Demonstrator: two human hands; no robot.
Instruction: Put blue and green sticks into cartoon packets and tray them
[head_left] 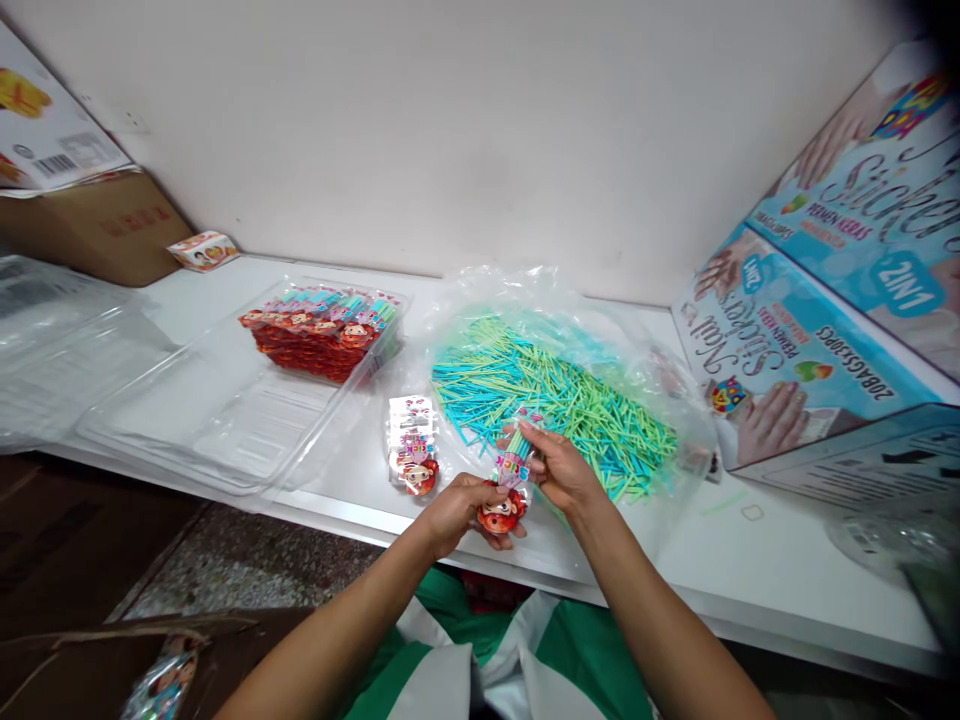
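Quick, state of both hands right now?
Left hand: closed, holding the packet by its red-haired figure end.
Right hand: closed, fingers on the same packet's other end.

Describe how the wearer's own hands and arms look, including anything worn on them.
The left hand and right hand are ungloved, with slim, tapering fingers. Both forearms are bare as far as the view shows, with no sleeve, watch or bracelet visible. Below, the clothing is green with pale grey panels.

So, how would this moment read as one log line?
left hand: holds packet by red end | right hand: holds its other end | green-blue sticks: heaped beyond
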